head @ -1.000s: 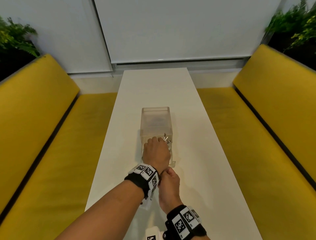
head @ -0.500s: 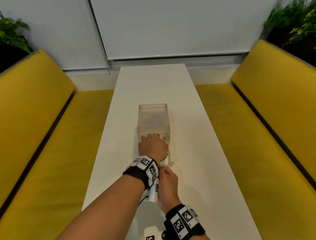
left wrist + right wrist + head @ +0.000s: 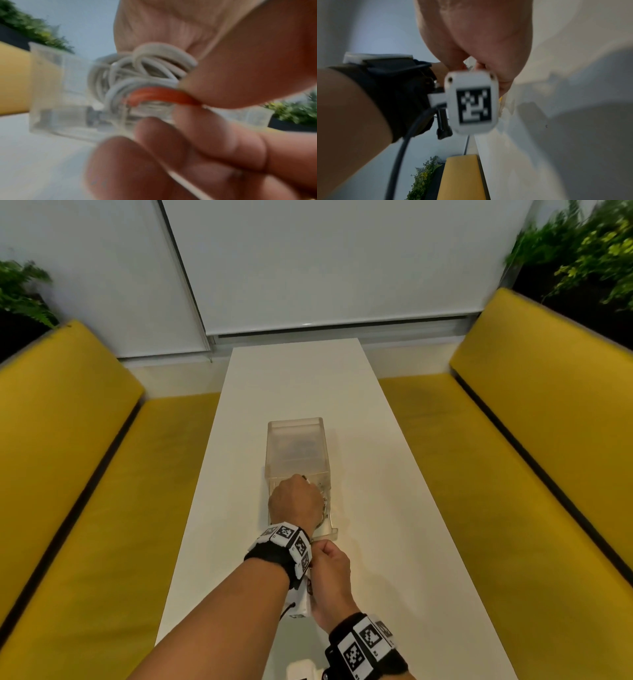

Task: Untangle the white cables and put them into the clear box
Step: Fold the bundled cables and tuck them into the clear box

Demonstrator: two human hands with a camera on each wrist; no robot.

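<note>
Gripping white cables (image 3: 140, 75) over clear box (image 3: 294, 446): left hand (image 3: 296, 503) | right hand (image 3: 330, 577): pinching box's near edge

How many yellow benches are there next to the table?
2. One yellow bench runs along the left side of the white table, and the other yellow bench runs along the right side. More seating could be out of view.
</note>
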